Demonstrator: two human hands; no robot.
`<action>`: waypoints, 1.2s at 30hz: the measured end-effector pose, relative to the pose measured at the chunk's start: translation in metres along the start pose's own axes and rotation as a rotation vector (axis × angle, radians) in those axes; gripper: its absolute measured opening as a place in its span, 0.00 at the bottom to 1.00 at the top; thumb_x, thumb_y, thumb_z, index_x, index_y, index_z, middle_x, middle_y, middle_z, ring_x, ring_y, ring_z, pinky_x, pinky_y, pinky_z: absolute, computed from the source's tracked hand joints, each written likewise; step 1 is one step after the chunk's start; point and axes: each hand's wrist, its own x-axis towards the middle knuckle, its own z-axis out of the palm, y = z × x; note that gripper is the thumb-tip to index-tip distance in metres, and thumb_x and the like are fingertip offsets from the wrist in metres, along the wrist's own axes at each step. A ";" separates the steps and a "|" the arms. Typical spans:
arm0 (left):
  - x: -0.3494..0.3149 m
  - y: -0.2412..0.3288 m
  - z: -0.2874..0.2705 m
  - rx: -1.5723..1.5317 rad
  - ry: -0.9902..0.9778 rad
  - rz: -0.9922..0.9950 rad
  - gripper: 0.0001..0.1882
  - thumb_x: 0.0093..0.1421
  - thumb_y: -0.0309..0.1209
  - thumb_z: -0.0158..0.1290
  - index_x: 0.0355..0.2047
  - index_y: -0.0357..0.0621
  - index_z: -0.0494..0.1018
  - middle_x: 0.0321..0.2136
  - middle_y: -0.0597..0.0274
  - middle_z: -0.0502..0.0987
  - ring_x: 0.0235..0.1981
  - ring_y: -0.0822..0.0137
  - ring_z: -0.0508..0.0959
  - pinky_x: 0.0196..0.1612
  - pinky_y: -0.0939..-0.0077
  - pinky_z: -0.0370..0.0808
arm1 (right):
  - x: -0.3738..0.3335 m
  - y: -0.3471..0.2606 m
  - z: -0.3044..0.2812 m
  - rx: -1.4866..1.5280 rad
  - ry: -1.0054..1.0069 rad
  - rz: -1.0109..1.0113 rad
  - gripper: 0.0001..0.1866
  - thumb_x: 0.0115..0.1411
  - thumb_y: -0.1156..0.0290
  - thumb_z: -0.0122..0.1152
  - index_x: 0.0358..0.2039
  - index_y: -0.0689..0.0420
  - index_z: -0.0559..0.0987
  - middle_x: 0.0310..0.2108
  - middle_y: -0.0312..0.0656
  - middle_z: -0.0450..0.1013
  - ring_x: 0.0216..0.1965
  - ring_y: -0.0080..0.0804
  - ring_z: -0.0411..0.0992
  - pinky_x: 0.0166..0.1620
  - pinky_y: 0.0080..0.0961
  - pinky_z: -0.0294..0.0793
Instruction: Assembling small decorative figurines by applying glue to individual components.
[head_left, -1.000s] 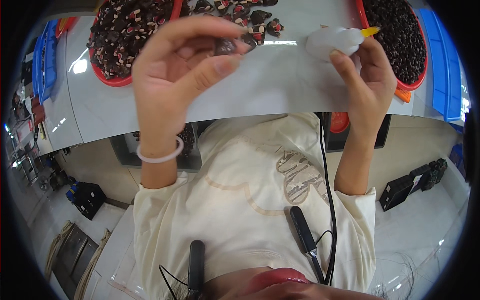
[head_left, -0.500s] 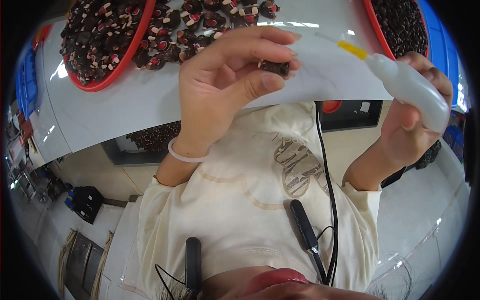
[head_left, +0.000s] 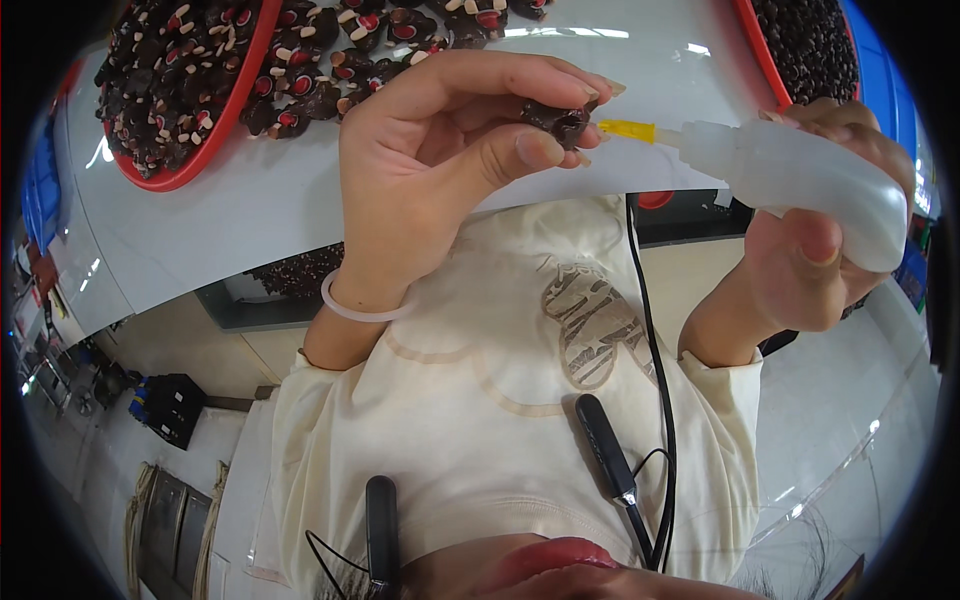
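Note:
Between the thumb and fingertips of my left hand (head_left: 430, 160) is a small dark brown piece (head_left: 560, 122), partly covered by the fingers. My right hand (head_left: 815, 240) is wrapped around a translucent white squeeze bottle (head_left: 815, 180). The bottle lies nearly level, and its yellow needle tip (head_left: 630, 131) points left at the small piece. That tip meets or almost meets the piece; whether the needle is in it I cannot tell. Beyond my left hand, many dark pieces with red and cream parts (head_left: 310, 85) are spread on the white table (head_left: 230, 225).
A red-rimmed tray (head_left: 225, 135) heaped with the red-and-cream-marked pieces stands at the far left. Another red-rimmed tray (head_left: 765, 55) at the far right holds plain dark pieces. Blue bins (head_left: 885, 90) stand beside it. A black cable (head_left: 652, 330) runs down my front.
My right hand has brought the squeeze bottle left and levelled it, so its yellow tip now reaches the small piece. The piece has been turned slightly in my left fingers.

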 end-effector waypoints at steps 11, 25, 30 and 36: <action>0.001 -0.001 0.001 -0.001 -0.024 -0.001 0.12 0.53 0.23 0.55 0.38 0.34 0.68 0.40 0.40 0.73 0.34 0.61 0.78 0.36 0.74 0.77 | 0.000 -0.009 0.012 0.036 0.074 -0.033 0.27 0.42 0.65 0.61 0.43 0.64 0.69 0.33 0.52 0.69 0.34 0.43 0.70 0.33 0.32 0.75; 0.004 0.001 0.007 -0.050 -0.027 -0.047 0.12 0.53 0.24 0.55 0.37 0.34 0.68 0.39 0.40 0.73 0.36 0.57 0.77 0.37 0.72 0.77 | -0.010 0.024 0.016 0.166 0.381 0.271 0.21 0.48 0.84 0.60 0.44 0.66 0.66 0.44 0.52 0.68 0.45 0.39 0.69 0.48 0.33 0.71; -0.001 0.000 0.007 -0.071 -0.002 -0.032 0.10 0.53 0.18 0.52 0.37 0.29 0.69 0.41 0.44 0.73 0.38 0.59 0.77 0.42 0.71 0.76 | 0.007 0.033 0.039 -0.234 0.246 0.164 0.23 0.45 0.86 0.63 0.43 0.66 0.69 0.40 0.44 0.71 0.41 0.29 0.71 0.47 0.24 0.71; 0.000 0.003 0.012 -0.038 0.018 -0.059 0.12 0.53 0.22 0.54 0.37 0.31 0.69 0.41 0.45 0.73 0.38 0.59 0.77 0.41 0.69 0.77 | 0.020 0.024 -0.006 -0.423 0.091 0.140 0.18 0.42 0.88 0.58 0.37 0.64 0.76 0.36 0.42 0.75 0.37 0.28 0.72 0.44 0.22 0.71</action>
